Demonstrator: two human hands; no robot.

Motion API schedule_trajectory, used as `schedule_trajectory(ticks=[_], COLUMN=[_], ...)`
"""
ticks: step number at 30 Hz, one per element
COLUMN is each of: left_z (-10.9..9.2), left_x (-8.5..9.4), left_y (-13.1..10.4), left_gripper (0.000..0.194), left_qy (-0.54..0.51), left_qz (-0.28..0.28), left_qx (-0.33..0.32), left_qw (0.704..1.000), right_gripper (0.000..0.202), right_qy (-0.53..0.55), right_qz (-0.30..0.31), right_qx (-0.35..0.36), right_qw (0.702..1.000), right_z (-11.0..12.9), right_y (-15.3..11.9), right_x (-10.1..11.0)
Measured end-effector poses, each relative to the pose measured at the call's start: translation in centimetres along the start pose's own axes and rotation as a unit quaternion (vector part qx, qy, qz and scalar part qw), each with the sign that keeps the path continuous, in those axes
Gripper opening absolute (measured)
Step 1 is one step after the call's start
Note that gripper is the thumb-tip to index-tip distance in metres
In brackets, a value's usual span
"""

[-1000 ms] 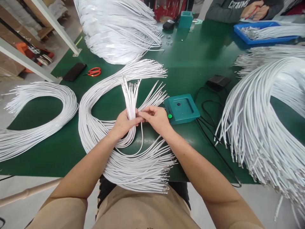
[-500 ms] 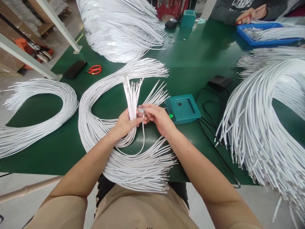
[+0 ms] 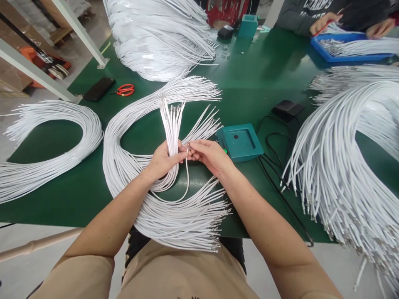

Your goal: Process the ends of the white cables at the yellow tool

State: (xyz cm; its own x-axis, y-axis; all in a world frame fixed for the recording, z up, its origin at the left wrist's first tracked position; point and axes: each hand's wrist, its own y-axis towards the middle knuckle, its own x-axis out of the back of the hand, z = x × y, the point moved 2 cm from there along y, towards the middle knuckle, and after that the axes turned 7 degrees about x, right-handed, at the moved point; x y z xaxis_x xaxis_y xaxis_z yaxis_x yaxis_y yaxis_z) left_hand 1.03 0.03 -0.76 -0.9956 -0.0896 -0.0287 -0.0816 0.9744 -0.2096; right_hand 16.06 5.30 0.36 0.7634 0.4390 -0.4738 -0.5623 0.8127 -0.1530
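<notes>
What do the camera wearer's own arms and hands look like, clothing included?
The left hand and right hand are ungloved, with no jewellery visible on either. Plain tan sleeves cover the upper arms, leaving both forearms uncovered.

Readable print noted on 2 garments. Item 1: dark grey, long-sleeved fabric sweatshirt (image 3: 293, 16) worn by the co-worker at upper right. Pale block capitals (image 3: 318, 4) in 2 lines across the chest. Line 1 appears to read "CHARMS", close against the upper picture edge; its middle letters are uncertain. Line 2, directly below, seems to begin "CO"; remaining letters too small and blurred to make out. Item 2: tan fabric shirt (image 3: 187, 274) of the camera wearer. Small dark print (image 3: 195, 297) at the bottom picture edge, cut off; 1 letter looks like "N", remainder illegible
</notes>
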Motion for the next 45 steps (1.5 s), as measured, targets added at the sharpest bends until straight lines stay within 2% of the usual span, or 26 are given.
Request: schedule_trajectory(ticks=[5, 10, 14, 16, 19, 21, 23, 24, 26, 29, 30, 31, 32, 35, 38, 40, 45], left_z=[0.2, 0.0, -0.1, -0.1, -0.1, -0.1, 0.0, 0.0, 0.1, 0.2, 0.2, 0.3, 0.3, 0.4, 0.5, 0.7, 0.9], left_x=[0.1, 0.0, 0.0, 0.0, 0.0, 0.0, 0.0, -0.1, -0.1, 0.0, 0.0, 0.0, 0.0, 0.1, 0.1, 0.1, 0.0], left_y=[0.1, 0.0, 0.0, 0.0, 0.0, 0.0, 0.1, 0.1, 0.2, 0.4, 0.5, 0.5, 0.6, 0.8, 1.1, 1.2, 1.4], left_gripper=[0.039, 0.04, 0.04, 0.039, 0.041, 0.047, 0.052, 0.054, 0.054, 0.047, 0.045, 0.043, 0.042, 0.043, 0.043, 0.043, 0.046], left_qy=[-0.007, -0.016, -0.031, -0.032, -0.023, -0.021, -0.039, -0.056, -0.092, -0.136, -0.146, -0.153, -0.157, -0.151, -0.116, -0.087, -0.055], left_qz=[0.009, 0.014, 0.015, 0.017, 0.021, 0.022, 0.023, 0.025, 0.031, 0.039, 0.044, 0.051, 0.058, 0.062, 0.036, 0.02, -0.002], left_qx=[-0.013, -0.012, -0.005, -0.008, -0.013, -0.009, 0.01, 0.027, 0.063, 0.106, 0.116, 0.125, 0.133, 0.14, 0.126, 0.114, 0.086], left_qw=[1.0, 1.0, 0.999, 0.999, 0.999, 1.0, 0.999, 0.998, 0.993, 0.984, 0.981, 0.979, 0.977, 0.977, 0.985, 0.99, 0.995], right_gripper=[0.021, 0.015, 0.011, 0.015, 0.021, 0.015, 0.011, 0.012, 0.019, 0.027, 0.028, 0.029, 0.03, 0.028, 0.021, 0.018, 0.013], right_qy=[-0.061, -0.104, -0.241, -0.269, -0.274, -0.308, -0.387, -0.441, -0.564, -0.714, -0.743, -0.76, -0.769, -0.784, -0.811, -0.825, -0.835], right_qz=[-0.044, -0.046, -0.062, -0.076, -0.041, -0.011, -0.01, -0.014, -0.011, 0.039, 0.063, 0.087, 0.106, 0.111, 0.045, 0.025, 0.049], right_qx=[0.032, 0.028, 0.063, 0.083, 0.11, 0.128, 0.159, 0.183, 0.243, 0.326, 0.342, 0.355, 0.363, 0.363, 0.32, 0.286, 0.255], right_qw=[0.997, 0.993, 0.966, 0.956, 0.955, 0.943, 0.908, 0.878, 0.789, 0.618, 0.572, 0.537, 0.515, 0.491, 0.488, 0.486, 0.485], right_z=[0.5, 0.6, 0.8, 0.9, 0.8, 0.7, 0.6, 0.6, 0.6, 0.4, 0.4, 0.3, 0.3, 0.9, 1.9, 2.4, 2.7], right_y=[-0.3, -0.2, -0.1, 0.0, -0.1, -0.2, -0.3, -0.4, -0.6, -0.8, -0.9, -0.9, -0.8, -0.7, -0.5, -0.4, -0.2], right_x=[-0.5, -0.1, 0.3, 0.3, 0.0, -0.2, -0.3, -0.3, -0.4, -0.6, -0.6, -0.5, -0.5, -0.1, 0.7, 1.2, 1.7])
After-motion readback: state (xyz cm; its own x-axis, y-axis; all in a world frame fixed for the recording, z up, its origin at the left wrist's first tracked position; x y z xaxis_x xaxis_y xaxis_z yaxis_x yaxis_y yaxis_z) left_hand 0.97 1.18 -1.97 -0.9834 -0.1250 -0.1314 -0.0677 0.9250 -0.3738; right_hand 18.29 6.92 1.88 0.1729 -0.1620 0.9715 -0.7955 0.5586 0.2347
